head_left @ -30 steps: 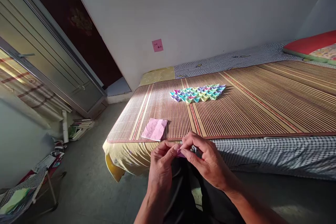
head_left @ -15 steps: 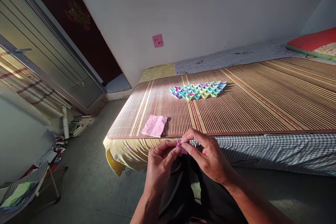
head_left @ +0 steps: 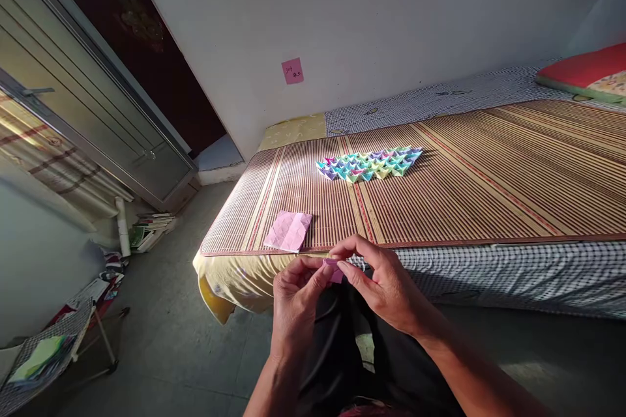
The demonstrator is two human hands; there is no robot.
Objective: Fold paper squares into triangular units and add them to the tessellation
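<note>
Small pink paper shows a broader face between our hands

At far left we see green paper sheets (head_left: 42, 358) lying on a checked folding stand (head_left: 74, 323), and farther back a stack of books (head_left: 151, 231) on the floor. Moving right, a flat pink square (head_left: 289, 231) with a woven-looking pattern lies near the front edge of the striped mat (head_left: 489, 202) on the bed. It has stayed put over the last second.

Just in front of that square, we hold our left hand (head_left: 298, 290) with thumb and index finger clamped on a small pink paper (head_left: 334, 270), raised above our lap just off the edge of the bed. A second ago our fingers hid most of it; now its upper edge and a flat face show. We judge that it has been turned or re-gripped and that shaping goes on, though we cannot make out the creases.

Behind and a little to the right, rows of coloured folded paper shapes (head_left: 369, 165) sit on the mat, undisturbed. Our right hand (head_left: 381, 287) comes in next: its thumb presses the paper's right side, and its index finger has slid left along the top, so both hands pinch the same piece. Farthest right, a red cushion (head_left: 581, 68) lies on the bed.
</note>
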